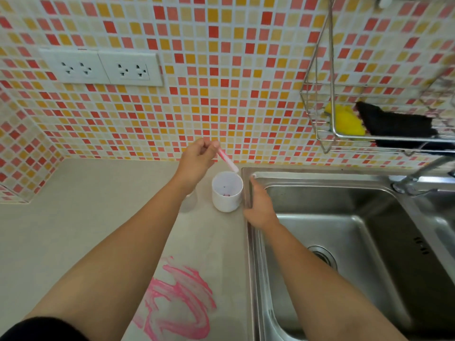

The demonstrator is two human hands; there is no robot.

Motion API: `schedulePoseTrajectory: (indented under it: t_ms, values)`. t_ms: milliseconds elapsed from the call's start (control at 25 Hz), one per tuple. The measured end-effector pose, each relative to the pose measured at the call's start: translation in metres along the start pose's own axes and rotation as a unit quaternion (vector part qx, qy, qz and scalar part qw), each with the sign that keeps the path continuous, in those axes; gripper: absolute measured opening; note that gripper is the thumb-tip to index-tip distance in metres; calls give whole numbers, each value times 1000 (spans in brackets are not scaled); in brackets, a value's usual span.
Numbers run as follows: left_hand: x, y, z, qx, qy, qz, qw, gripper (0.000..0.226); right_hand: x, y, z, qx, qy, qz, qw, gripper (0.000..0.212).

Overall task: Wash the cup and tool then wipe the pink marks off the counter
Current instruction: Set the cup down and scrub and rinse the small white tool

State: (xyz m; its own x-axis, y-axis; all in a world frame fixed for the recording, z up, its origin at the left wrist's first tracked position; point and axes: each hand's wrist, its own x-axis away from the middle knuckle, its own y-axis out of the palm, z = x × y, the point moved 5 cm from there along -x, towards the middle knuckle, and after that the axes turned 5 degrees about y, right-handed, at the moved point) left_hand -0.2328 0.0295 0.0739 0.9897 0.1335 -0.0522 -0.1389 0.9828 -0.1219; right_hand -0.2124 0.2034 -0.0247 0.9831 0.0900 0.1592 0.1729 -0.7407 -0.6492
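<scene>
The white cup (pixel 227 191) stands upright on the desk (pixel 73 217) near its back edge, just beside the left rim of the steel sink (pixel 320 175), with a few small pink specks at its bottom. Above the cup's far rim, the left hand (pixel 197 158) pinches the upper end of the tool (pixel 227 161), a thin pink and white stick, between thumb and fingers; the stick slants down to the right and its white tip hangs over the cup's edge. The right hand (pixel 258 205) lies along the sink's left rim just right of the cup, its fingers (pixel 252 179) straight and together, holding nothing; I cannot tell whether it touches the cup. The pink marks (pixel 179 301) are smeared in broad loops on the desk near its front edge, close to the sink and well apart from the cup. A wire rack (pixel 369 139) on the tiled wall above the sink holds a yellow sponge (pixel 347 120) and a black pad (pixel 396 124).
</scene>
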Motion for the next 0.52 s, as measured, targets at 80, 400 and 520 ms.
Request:
schedulePoseTrajectory:
  t_ms: [80, 400, 520]
  values:
    - [11, 16, 13, 49, 9, -12, 999, 25, 21, -36, -4, -16, -48, 140, 989, 41]
    - [60, 137, 21, 91, -6, -82, 992, 19, 105, -202, -1, 14, -244, 400, 883, 23]
    - [73, 178, 27, 100, -12, -89, 991, 23, 112, -265, -17, 65, -307, 446, 838, 26]
